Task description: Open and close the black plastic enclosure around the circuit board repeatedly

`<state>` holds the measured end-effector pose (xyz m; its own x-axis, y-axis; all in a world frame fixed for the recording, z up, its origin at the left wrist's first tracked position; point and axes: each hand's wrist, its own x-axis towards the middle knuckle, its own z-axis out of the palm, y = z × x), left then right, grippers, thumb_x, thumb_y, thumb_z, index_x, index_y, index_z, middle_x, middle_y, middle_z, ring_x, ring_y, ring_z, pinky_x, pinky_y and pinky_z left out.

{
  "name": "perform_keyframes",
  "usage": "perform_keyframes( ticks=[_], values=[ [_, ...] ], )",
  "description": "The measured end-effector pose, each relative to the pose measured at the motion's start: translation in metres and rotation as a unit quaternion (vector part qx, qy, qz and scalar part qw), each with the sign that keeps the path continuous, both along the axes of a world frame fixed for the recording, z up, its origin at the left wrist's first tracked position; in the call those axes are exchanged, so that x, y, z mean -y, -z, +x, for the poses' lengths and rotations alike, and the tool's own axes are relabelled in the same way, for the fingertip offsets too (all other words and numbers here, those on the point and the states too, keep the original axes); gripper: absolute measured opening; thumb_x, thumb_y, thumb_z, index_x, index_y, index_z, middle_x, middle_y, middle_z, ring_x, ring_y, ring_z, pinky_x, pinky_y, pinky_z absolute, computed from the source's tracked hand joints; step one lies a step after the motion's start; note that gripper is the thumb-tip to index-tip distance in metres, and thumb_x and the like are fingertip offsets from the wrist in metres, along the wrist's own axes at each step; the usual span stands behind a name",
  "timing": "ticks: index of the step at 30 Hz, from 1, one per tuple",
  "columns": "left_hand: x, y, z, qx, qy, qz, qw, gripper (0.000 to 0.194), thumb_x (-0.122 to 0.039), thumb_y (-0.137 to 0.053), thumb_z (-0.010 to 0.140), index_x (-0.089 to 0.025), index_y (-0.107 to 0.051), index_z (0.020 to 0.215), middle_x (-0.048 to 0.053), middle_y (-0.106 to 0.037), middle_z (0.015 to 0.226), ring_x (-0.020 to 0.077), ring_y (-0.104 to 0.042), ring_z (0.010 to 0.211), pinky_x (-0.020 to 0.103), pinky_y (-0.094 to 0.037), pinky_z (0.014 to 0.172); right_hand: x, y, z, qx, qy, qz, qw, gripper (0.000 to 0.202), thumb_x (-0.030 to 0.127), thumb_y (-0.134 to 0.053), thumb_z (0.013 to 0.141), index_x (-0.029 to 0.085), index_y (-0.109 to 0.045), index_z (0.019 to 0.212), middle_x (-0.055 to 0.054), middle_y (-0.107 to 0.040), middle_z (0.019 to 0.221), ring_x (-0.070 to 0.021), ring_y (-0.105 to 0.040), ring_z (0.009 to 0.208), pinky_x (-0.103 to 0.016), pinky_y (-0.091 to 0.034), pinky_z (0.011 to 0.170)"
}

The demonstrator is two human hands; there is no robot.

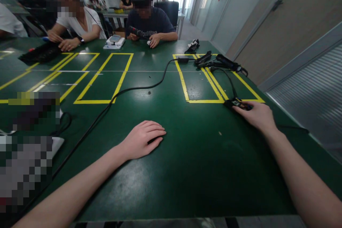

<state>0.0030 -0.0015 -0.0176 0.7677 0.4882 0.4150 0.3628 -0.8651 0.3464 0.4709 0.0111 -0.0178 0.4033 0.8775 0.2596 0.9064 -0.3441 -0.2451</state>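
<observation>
My left hand (145, 139) lies palm down on the green table (187, 178), its fingers stretched out and nothing in them. Farther to the right, my right hand (258, 114) has its fingers around a small black device (236, 102) with a lit or pale patch on top; its exact kind does not show. A short black cable (231, 82) runs from this device back to a cluster of dark, handled tools (227, 62). Part of the device is hidden under my fingers.
Yellow tape rectangles (187, 78) mark the table. A long black cord (133, 89) with an inline box (183, 60) crosses it. Two people (149, 21) work at the far edge, near a white scale-like device (114, 42). Blurred-out items sit at the left. A black-and-white piece (192, 45) lies far right.
</observation>
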Motion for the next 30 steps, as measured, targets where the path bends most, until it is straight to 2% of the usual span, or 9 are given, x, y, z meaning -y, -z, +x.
perform_keyframes(
  ticks=[2, 6, 8, 11, 14, 17, 21, 26, 30],
  values=[
    [0.0, 0.001, 0.001, -0.001, -0.001, 0.001, 1.0, 0.023, -0.025, -0.054, 0.107, -0.018, -0.074, 0.117, 0.008, -0.079, 0.117, 0.0228, -0.073, 0.113, 0.041, -0.058, 0.099, -0.002, 0.001, -0.028, -0.026, -0.035, 0.002, 0.999, 0.04, 0.045, -0.071, 0.081, 0.016, -0.081, 0.107, -0.015, -0.08, 0.098, -0.0342, -0.073, 0.092, -0.039, -0.055, 0.074],
    [0.0, 0.0, 0.002, 0.007, -0.006, 0.003, 1.0, 0.025, -0.026, -0.053, 0.107, -0.019, -0.072, 0.121, 0.009, -0.078, 0.118, 0.0224, -0.072, 0.112, 0.041, -0.058, 0.099, 0.005, 0.005, -0.099, -0.059, -0.207, 0.042, 0.976, 0.03, 0.041, -0.072, 0.083, 0.019, -0.079, 0.104, -0.011, -0.079, 0.103, -0.0305, -0.075, 0.092, -0.04, -0.059, 0.079],
    [0.001, -0.001, 0.003, 0.021, -0.016, 0.007, 1.0, 0.027, -0.027, -0.054, 0.106, -0.02, -0.07, 0.127, 0.01, -0.077, 0.121, 0.0229, -0.072, 0.113, 0.042, -0.057, 0.1, 0.017, 0.006, -0.139, -0.081, -0.311, 0.042, 0.946, 0.025, 0.037, -0.072, 0.087, 0.021, -0.077, 0.105, -0.008, -0.078, 0.1, -0.0263, -0.075, 0.086, -0.036, -0.06, 0.075],
    [0.004, -0.005, 0.003, 0.053, -0.025, 0.017, 0.998, 0.033, -0.035, -0.061, 0.102, -0.019, -0.067, 0.13, 0.012, -0.076, 0.12, 0.0253, -0.071, 0.11, 0.043, -0.058, 0.097, 0.04, 0.007, -0.194, -0.116, -0.469, 0.022, 0.875, 0.02, 0.03, -0.073, 0.089, 0.022, -0.074, 0.108, -0.006, -0.076, 0.101, -0.0224, -0.075, 0.088, -0.032, -0.06, 0.076],
    [0.006, -0.007, 0.002, 0.071, -0.002, 0.02, 0.997, 0.038, -0.046, -0.068, 0.095, -0.018, -0.069, 0.122, 0.012, -0.075, 0.11, 0.0259, -0.071, 0.1, 0.042, -0.057, 0.09, 0.053, 0.007, -0.225, -0.122, -0.557, -0.001, 0.822, 0.025, 0.027, -0.076, 0.086, 0.022, -0.071, 0.11, -0.005, -0.074, 0.102, -0.0196, -0.074, 0.085, -0.028, -0.059, 0.071],
    [0.008, -0.008, 0.003, 0.055, 0.024, 0.002, 0.998, 0.041, -0.053, -0.068, 0.094, -0.017, -0.069, 0.115, 0.009, -0.074, 0.097, 0.024, -0.069, 0.09, 0.04, -0.056, 0.084, 0.055, 0.008, -0.231, -0.124, -0.57, 0.015, 0.812, 0.024, 0.028, -0.077, 0.087, 0.021, -0.071, 0.109, -0.005, -0.073, 0.099, -0.0185, -0.072, 0.081, -0.027, -0.058, 0.067],
    [0.009, -0.005, 0.003, 0.024, 0.008, -0.008, 1.0, 0.043, -0.052, -0.068, 0.095, -0.016, -0.068, 0.118, 0.009, -0.073, 0.095, 0.0236, -0.068, 0.088, 0.037, -0.055, 0.081, 0.053, 0.009, -0.222, -0.098, -0.579, 0.081, 0.805, 0.021, 0.035, -0.068, 0.096, 0.02, -0.07, 0.111, -0.007, -0.074, 0.1, -0.0178, -0.072, 0.079, -0.026, -0.056, 0.063],
    [0.009, -0.002, 0.002, -0.009, -0.022, -0.017, 1.0, 0.058, -0.055, -0.073, 0.091, -0.017, -0.064, 0.134, 0.013, -0.073, 0.113, 0.0282, -0.069, 0.104, 0.042, -0.056, 0.094, 0.049, 0.005, -0.215, -0.039, -0.581, 0.173, 0.794, 0.029, 0.042, -0.057, 0.105, 0.018, -0.07, 0.114, -0.01, -0.075, 0.101, -0.0172, -0.073, 0.079, -0.025, -0.056, 0.064],
    [0.008, -0.001, 0.001, -0.03, -0.029, -0.039, 0.998, 0.073, -0.057, -0.076, 0.088, -0.02, -0.055, 0.148, 0.015, -0.069, 0.136, 0.0325, -0.064, 0.125, 0.05, -0.051, 0.11, 0.042, 0.006, -0.211, -0.039, -0.557, 0.166, 0.813, 0.031, 0.045, -0.059, 0.105, 0.018, -0.071, 0.113, -0.011, -0.076, 0.103, -0.019, -0.075, 0.083, -0.027, -0.06, 0.067]
  ],
)
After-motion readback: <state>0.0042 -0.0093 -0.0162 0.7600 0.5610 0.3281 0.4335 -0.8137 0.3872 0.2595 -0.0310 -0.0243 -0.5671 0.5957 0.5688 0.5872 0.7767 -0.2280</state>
